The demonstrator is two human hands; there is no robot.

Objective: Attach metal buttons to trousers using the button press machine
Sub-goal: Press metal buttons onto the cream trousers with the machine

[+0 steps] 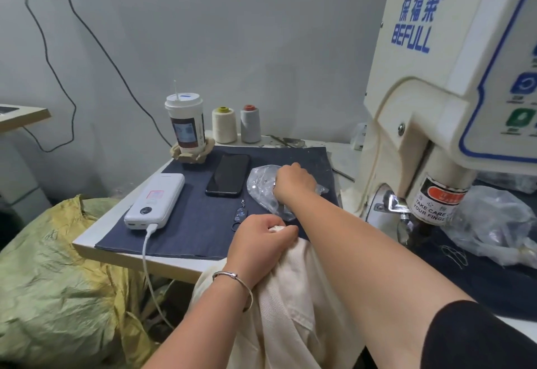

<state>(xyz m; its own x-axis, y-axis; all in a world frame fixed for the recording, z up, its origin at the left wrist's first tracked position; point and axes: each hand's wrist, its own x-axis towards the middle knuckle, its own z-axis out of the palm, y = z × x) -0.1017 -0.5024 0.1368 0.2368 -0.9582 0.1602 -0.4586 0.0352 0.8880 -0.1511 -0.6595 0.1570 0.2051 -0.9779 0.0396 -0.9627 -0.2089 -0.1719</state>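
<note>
Head view: cream trousers [290,304] bunched in the near centre, draped up to the worktop [122,255] edge, top hem pinched in the curled fingers of the left hand [261,238], a bracelet [235,281] on that wrist. Right hand [293,182] reached across farther in, knuckles up, fingers tucked down into a clear plastic bag [267,188] of small metal buttons lying on the dark blue cloth [197,223]; whether anything is gripped inside, cannot tell. Button press machine [453,92] at the right, cream body with blue lettering, its press head [436,203] low and just right of the right forearm. On the cloth left of the bag: black phone [229,175], white power bank [157,200] with cable, small key ring [239,217]. At the far edge: lidded cup [186,124] and two thread cones [236,124].
</note>
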